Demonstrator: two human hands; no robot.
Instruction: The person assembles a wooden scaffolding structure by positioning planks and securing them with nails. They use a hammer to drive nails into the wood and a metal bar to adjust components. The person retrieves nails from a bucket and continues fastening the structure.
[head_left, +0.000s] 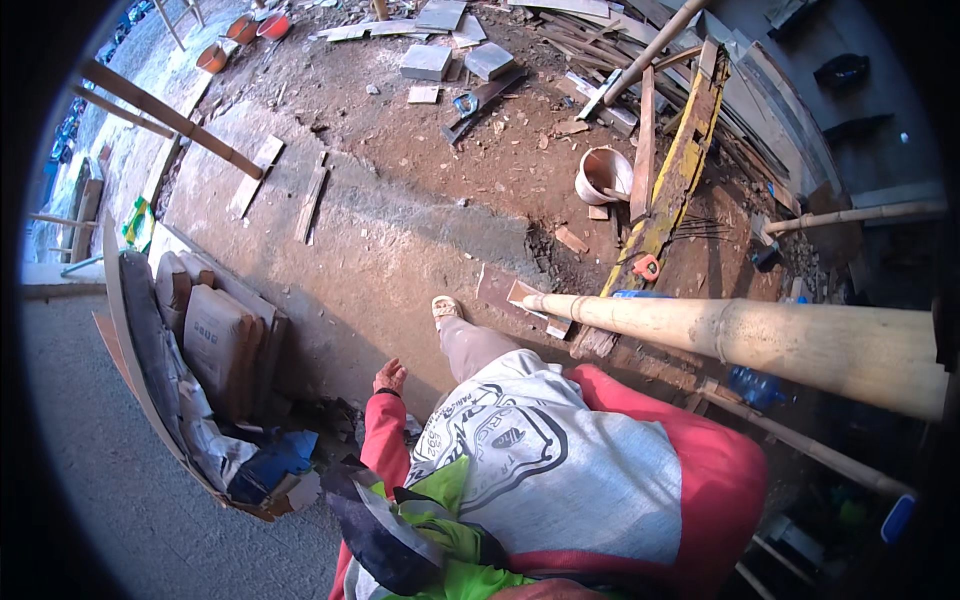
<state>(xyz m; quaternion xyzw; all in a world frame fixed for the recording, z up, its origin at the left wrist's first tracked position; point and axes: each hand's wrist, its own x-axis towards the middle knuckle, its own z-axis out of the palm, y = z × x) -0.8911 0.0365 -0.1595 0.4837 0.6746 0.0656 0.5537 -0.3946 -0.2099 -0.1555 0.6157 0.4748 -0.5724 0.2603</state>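
My left hand (391, 376) hangs at my side below a red sleeve, with a dark band at the wrist. Its fingers look loosely bent and apart, and I see nothing in them. Nearest to it, on the left, are stacked brown paper sacks (218, 345) beside a curved board (150, 370) with torn paper inside. My right arm (715, 460) is bent in its red sleeve, and the hand does not show. A thick bamboo pole (740, 330) crosses in front of that arm. One sandalled foot (446, 308) is forward on the ground.
A white bucket (603, 175) stands ahead right, beside a yellow-painted beam (670, 190) with an orange tape measure (646, 267) on it. A hand saw (480, 105) lies near grey blocks (426, 63). Slanting bamboo poles (170, 115) rise at the left; scrap wood (590, 45) is piled at the back.
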